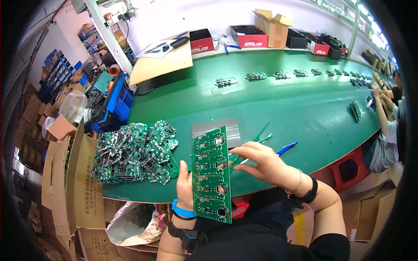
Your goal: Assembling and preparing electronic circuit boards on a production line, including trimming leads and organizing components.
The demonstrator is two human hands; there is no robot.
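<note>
My left hand is closed on a long green circuit board panel, held upright in front of my body. The panel has several joined sections with small parts and cut-out holes. Its lower end is by my left wrist, and some fingers are hidden behind it. My right hand is beside the panel's right edge, its fingers bent and apart; whether the fingertips touch the edge is hard to tell. Past the right hand lie blue-handled pliers and thin green strips. A grey plate lies behind the panel.
A heap of circuit boards covers the green table's left part. A row of boards runs along the far side. Boxes stand at the back, near cardboard. A co-worker's hands are at far right. Cartons stand left.
</note>
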